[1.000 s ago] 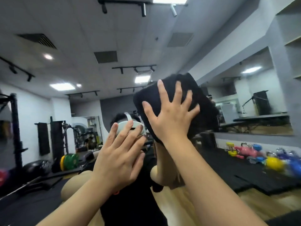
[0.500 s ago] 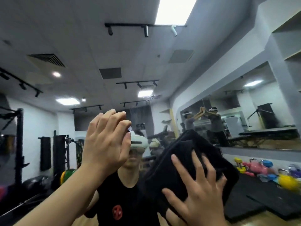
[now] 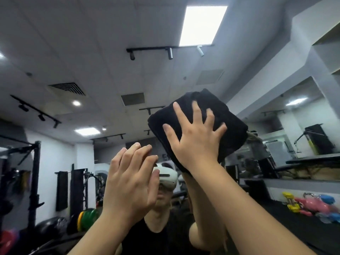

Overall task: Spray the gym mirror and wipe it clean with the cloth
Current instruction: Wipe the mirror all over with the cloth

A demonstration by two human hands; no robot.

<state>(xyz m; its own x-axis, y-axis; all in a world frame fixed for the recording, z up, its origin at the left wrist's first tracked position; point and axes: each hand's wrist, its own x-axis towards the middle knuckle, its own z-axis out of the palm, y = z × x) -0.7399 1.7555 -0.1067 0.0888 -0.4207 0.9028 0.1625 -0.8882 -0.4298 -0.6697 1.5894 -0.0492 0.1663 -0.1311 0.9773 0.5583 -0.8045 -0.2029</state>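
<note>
Head view – the only one given. A folded black cloth is pressed flat against the mirror by the right hand, fingers straight and splayed wide across the fabric, palm on it; nothing is curled round or pinched. The cloth sits high on the glass, above and to the right of the reflected white headset. The left hand is raised just beside and below it, fingers straight and held close together, nothing in it; whether its fingertips actually touch the glass cannot be told. No spray bottle is seen. Racks, weight plates and coloured dumbbells are seen reflected lower down, w/ ceiling lights above.

Step in hand, as judged: wiping, approx. mid-task, upper area being covered. For a good result, even pressure should be kept through the whole palm – not just the fingertips – so the cloth stays flat and unfolded. Strokes should be overlapped, edges incl., and a dry face of the cloth turned out once damp, else streaks are likely. Bare-hand contact w/ the glass is best avoided, since prints would be left on wiped areas.
</note>
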